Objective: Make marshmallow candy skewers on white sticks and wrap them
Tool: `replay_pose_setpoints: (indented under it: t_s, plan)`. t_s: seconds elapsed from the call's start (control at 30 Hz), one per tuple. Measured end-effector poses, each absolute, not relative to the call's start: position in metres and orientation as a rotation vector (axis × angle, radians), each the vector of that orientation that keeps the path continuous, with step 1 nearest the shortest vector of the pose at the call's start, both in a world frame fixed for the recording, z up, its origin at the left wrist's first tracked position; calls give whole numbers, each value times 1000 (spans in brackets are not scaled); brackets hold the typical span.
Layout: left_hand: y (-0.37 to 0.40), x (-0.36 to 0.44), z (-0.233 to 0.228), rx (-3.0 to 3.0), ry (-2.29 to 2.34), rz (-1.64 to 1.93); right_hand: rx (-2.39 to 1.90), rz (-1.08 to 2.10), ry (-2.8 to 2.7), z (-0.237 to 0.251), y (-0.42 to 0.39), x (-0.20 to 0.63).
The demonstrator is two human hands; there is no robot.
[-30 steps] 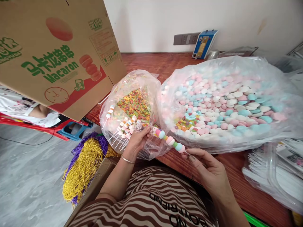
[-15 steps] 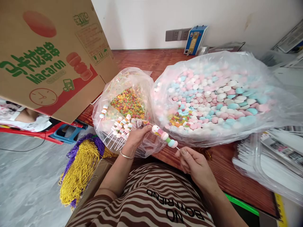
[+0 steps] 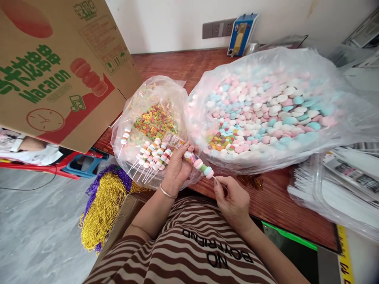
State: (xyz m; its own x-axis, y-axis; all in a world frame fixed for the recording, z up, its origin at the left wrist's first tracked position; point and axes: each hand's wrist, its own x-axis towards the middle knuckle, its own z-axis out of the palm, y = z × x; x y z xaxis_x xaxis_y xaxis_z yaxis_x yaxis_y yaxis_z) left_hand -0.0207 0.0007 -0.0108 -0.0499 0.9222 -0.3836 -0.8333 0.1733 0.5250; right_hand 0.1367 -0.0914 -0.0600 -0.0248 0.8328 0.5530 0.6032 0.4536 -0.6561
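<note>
My right hand (image 3: 233,199) pinches the thin white stick of a candy skewer (image 3: 204,167), strung with pink, green, blue and white pieces. The skewer's upper end sits inside a clear printed wrapper (image 3: 173,140). Closed round that wrapper is my left hand (image 3: 179,167), its fingertips by the top candies. Just left of this hand lies a bunch of finished candy skewers (image 3: 152,156), sticks toward me, on a plastic bag of ring candies (image 3: 155,122). One more skewer (image 3: 124,136) lies apart at the bag's left side.
A big clear bag of pastel marshmallow candies (image 3: 266,118) fills the right of the table (image 3: 275,197). At left stands a cardboard box (image 3: 97,114); a blue device (image 3: 242,34) is by the wall. White sticks in plastic (image 3: 319,193) lie far right. Gold beads (image 3: 103,209) hang below left.
The skewer has gone further up into the wrapper, so fewer candies show below my left hand. My right hand has moved left, closer to the left one. The view has shifted slightly.
</note>
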Motion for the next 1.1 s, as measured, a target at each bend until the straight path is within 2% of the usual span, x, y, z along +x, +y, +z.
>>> replay_pose_setpoints:
  t_s: [0.13, 0.23, 0.3, 0.4, 0.47, 0.53, 0.6, 0.73, 0.8, 0.9, 1.1]
  plan:
    - [1, -11, -4, 67, 705, 1442, -1077, -276, -1875, -75, -87, 139]
    - [1, -10, -4, 82, 707, 1420, -1040, -274, -1919, -80, -86, 141]
    - [1, -10, -6, 97, 681, 1397, -1113, 50, -1833, -77, -86, 139]
    - [-1, -7, -12, 147, 598, 1358, -1191, 1012, -1419, -66, -88, 131]
    - [-3, -3, -18, 183, 563, 1316, -1057, 1621, -1058, -59, -87, 125]
    - [-7, 3, -23, 209, 557, 1265, -922, 1872, -856, -57, -84, 120]
    - [-11, 11, -27, 247, 574, 1231, -986, 1686, -959, -59, -78, 117]
    - [-20, 25, -29, 346, 668, 1210, -1269, 616, -1569, -70, -66, 119]
    - [-22, 26, -29, 353, 691, 1215, -1285, 218, -1754, -74, -63, 123]
    - [-20, 17, -28, 339, 654, 1225, -1267, 51, -1865, -74, -66, 130]
    - [-6, -6, -28, 314, 621, 1330, -1252, 78, -1887, -73, -75, 139]
